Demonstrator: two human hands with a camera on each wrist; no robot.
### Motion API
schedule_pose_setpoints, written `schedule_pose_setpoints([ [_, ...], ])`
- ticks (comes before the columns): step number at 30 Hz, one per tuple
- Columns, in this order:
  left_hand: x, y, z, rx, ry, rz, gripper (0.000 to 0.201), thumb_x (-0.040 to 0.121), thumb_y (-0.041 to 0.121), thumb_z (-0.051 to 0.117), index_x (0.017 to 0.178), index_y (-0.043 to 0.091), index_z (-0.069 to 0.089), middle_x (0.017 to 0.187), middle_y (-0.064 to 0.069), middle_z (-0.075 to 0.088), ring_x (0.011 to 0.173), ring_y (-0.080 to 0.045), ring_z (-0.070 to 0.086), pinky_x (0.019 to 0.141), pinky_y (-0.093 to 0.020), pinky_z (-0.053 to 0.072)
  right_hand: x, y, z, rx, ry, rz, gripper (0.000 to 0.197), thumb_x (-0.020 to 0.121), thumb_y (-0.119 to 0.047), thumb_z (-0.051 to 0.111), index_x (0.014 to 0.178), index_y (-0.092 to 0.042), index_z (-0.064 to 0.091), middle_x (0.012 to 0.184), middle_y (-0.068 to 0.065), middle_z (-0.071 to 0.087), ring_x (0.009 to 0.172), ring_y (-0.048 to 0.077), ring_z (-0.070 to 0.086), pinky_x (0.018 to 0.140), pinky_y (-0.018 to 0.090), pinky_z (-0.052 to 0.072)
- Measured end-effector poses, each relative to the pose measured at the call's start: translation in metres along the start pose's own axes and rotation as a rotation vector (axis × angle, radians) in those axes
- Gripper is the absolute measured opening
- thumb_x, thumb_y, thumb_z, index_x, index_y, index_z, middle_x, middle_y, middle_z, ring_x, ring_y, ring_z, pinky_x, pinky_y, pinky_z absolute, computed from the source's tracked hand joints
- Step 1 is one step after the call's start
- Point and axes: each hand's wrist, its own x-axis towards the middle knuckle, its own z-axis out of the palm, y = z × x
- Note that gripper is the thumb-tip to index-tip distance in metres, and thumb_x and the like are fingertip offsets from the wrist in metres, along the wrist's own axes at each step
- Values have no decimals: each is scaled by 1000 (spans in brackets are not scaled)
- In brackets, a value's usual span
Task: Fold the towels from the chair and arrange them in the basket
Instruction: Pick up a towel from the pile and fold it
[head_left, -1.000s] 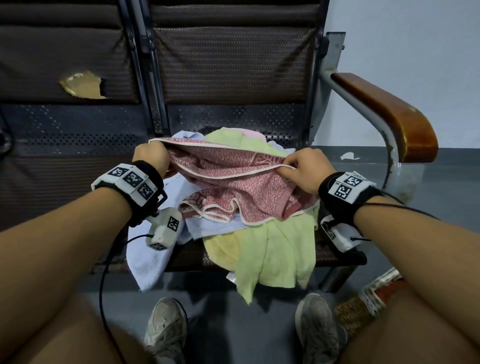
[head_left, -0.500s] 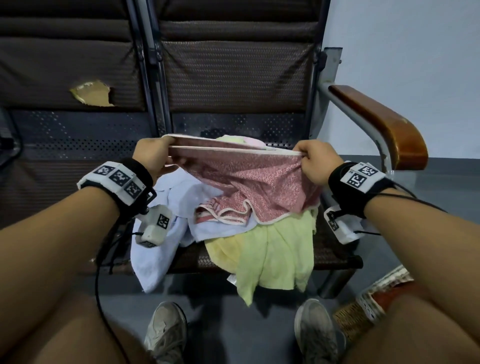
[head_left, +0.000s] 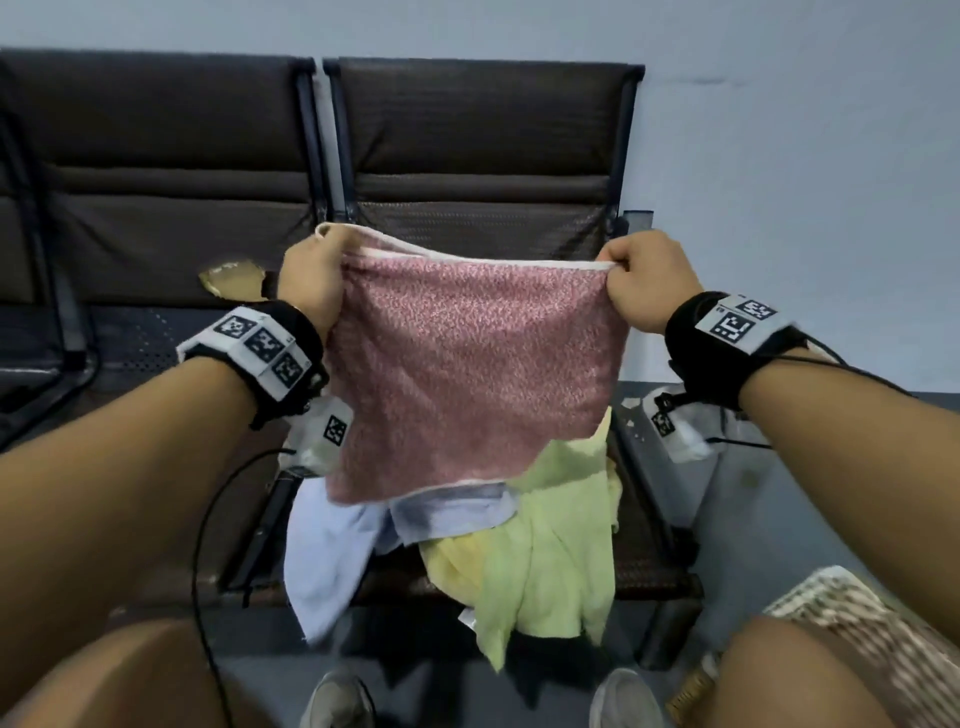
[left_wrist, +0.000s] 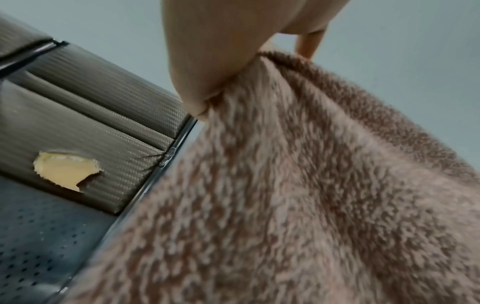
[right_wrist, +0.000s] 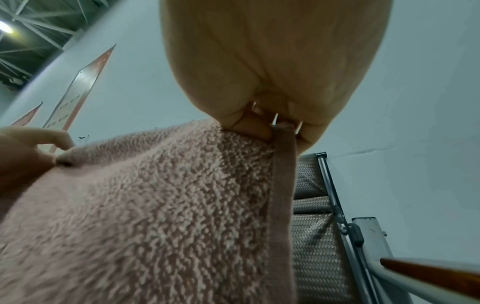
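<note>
A pink speckled towel (head_left: 467, 374) hangs doubled in the air above the chair seat, stretched between both hands. My left hand (head_left: 317, 280) pinches its top left corner and my right hand (head_left: 641, 280) pinches the top right corner. The left wrist view shows the towel (left_wrist: 298, 195) bunched under my left hand (left_wrist: 213, 61). In the right wrist view my right hand (right_wrist: 275, 67) clamps the hemmed edge of the towel (right_wrist: 145, 205). Below, a light blue towel (head_left: 332, 551), a green towel (head_left: 550, 545) and a yellow towel (head_left: 452, 561) lie heaped on the seat. The woven basket (head_left: 852, 634) sits at the lower right.
The dark chair (head_left: 483, 150) is one of a joined row against a pale wall; its neighbour's backrest has a torn patch (head_left: 231, 278). A wooden armrest (right_wrist: 436, 273) juts out on the right. My shoes (head_left: 337, 701) rest on the grey floor below the seat.
Both hands have risen and moved apart, lifting the pink towel off the pile until it hangs taut and flat. The view has tilted upward.
</note>
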Motion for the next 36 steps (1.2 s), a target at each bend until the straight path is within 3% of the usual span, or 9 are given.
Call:
schedule_pose_setpoints([
  [9, -3, -1, -11, -149, -62, -107, 8, 73, 16, 76, 78, 20, 71, 75, 5, 71, 73, -13, 65, 67, -25, 50, 0, -7, -18, 49, -221, 77, 44, 88, -51, 60, 65, -13, 65, 70, 1, 61, 68, 16, 57, 64, 32, 42],
  [12, -6, -2, -9, -185, -112, -83, 12, 80, 24, 80, 89, 16, 77, 79, 5, 76, 70, -7, 70, 64, -23, 55, 5, -3, -25, 144, -197, 121, 45, 90, -45, 62, 82, -1, 72, 77, 5, 66, 72, 15, 58, 65, 27, 43],
  [15, -4, -2, -5, -207, -78, -112, 35, 82, 34, 79, 97, 4, 76, 86, -4, 73, 74, -14, 66, 72, -30, 52, 3, -5, -28, 245, -177, 215, 32, 90, -38, 62, 67, -21, 77, 71, -8, 72, 82, 20, 66, 75, 30, 48],
  [21, 0, 11, 20, -234, 227, -218, 32, 81, 43, 74, 64, 16, 68, 71, 1, 66, 70, -18, 64, 72, -29, 52, 1, -21, -14, 412, -164, 423, 32, 85, -34, 66, 97, -4, 71, 94, 11, 70, 85, 23, 63, 89, 42, 55],
  [25, -25, 42, 55, -284, 68, -173, 43, 85, 42, 64, 53, 14, 65, 60, -2, 59, 60, -15, 59, 65, -35, 52, -3, -44, 2, 648, -229, 551, 31, 86, -26, 67, 112, -8, 67, 110, 15, 69, 93, 28, 67, 92, 45, 57],
  [29, -71, 60, 89, -228, -199, 45, 44, 92, 37, 64, 54, 16, 65, 54, -4, 48, 51, -11, 43, 54, -25, 38, -8, -72, 9, 1017, -339, 595, 22, 97, -27, 56, 105, -8, 62, 79, 12, 64, 62, 23, 65, 55, 32, 57],
  [31, -82, 65, 90, -155, -290, 109, 34, 90, 37, 66, 70, 11, 74, 62, -14, 55, 59, -14, 47, 61, -31, 41, -12, -75, 8, 1099, -456, 567, 40, 95, -36, 60, 111, 0, 65, 87, 19, 67, 76, 31, 68, 71, 40, 62],
  [33, -81, 69, 83, -287, -351, -11, 36, 89, 33, 59, 89, 0, 76, 70, -13, 65, 59, -17, 57, 61, -29, 46, -16, -74, 5, 1013, -466, 512, 36, 94, -24, 63, 116, 3, 64, 103, 24, 62, 86, 34, 64, 82, 44, 59],
  [36, -71, 67, 73, -463, -203, -166, 25, 90, 8, 44, 91, 1, 69, 78, -11, 70, 61, -21, 65, 62, -32, 49, -19, -65, 3, 897, -431, 471, 24, 94, -3, 52, 116, -4, 62, 102, 18, 53, 69, 20, 57, 65, 33, 47],
])
